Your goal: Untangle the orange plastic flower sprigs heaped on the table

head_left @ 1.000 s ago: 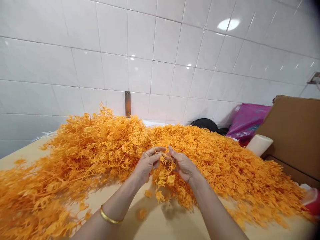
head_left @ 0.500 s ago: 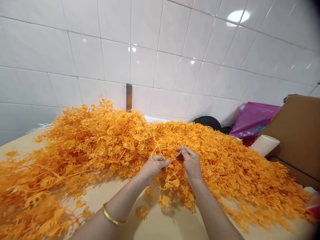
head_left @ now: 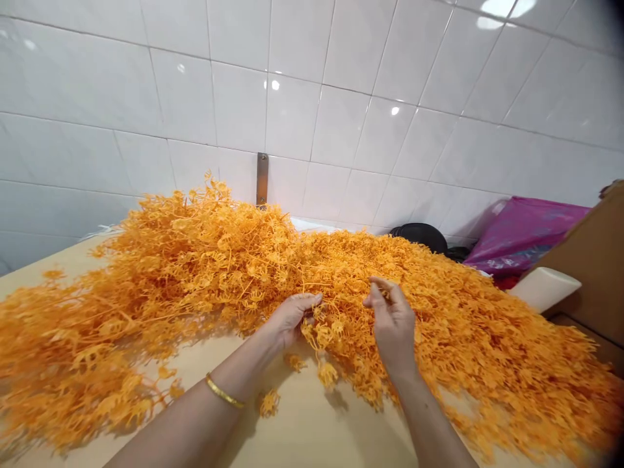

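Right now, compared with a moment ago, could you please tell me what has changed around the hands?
The left hand and right hand have drawn apart, the right moving rightward over the orange sprigs. Whether either still holds a strand is unclear. The heap and the cream table top look unchanged.

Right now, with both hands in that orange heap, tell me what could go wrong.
The orange sprigs look tangled, so a pull by the left hand or right hand could drag a whole clump along. Loose pieces lie apart on the tan tabletop, and more might scatter there. The heap's right side spreads toward the cardboard box, where strands could perhaps catch.
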{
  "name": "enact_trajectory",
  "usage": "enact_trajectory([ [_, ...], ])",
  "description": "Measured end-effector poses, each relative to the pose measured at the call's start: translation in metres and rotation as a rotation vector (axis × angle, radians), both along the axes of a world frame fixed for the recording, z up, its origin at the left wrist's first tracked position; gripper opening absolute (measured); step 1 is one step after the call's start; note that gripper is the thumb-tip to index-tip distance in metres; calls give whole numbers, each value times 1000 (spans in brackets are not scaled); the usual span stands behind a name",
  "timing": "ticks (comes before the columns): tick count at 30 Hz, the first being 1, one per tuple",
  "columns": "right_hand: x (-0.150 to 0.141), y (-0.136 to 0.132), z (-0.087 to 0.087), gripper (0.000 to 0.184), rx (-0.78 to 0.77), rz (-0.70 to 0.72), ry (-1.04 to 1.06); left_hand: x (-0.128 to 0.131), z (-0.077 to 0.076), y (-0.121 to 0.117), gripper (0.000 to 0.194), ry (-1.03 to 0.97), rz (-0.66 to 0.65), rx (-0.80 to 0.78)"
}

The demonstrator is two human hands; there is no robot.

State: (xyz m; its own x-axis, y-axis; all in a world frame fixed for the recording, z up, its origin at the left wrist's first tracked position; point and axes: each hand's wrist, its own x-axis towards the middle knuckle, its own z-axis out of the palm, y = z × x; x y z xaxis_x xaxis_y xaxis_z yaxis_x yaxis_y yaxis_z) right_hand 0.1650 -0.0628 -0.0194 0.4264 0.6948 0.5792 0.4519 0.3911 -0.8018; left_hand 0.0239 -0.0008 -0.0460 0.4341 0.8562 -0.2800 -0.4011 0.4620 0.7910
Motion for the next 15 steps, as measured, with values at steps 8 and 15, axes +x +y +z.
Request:
enact_trajectory([
  [8, -24, -3, -19, 28, -100, 157, -709, 1, 9, -6, 23, -35, -85, -48],
  [15, -21, 0, -27, 13, -94, 93, -798, 2, 7, -6, 19, 17, -141, -64],
])
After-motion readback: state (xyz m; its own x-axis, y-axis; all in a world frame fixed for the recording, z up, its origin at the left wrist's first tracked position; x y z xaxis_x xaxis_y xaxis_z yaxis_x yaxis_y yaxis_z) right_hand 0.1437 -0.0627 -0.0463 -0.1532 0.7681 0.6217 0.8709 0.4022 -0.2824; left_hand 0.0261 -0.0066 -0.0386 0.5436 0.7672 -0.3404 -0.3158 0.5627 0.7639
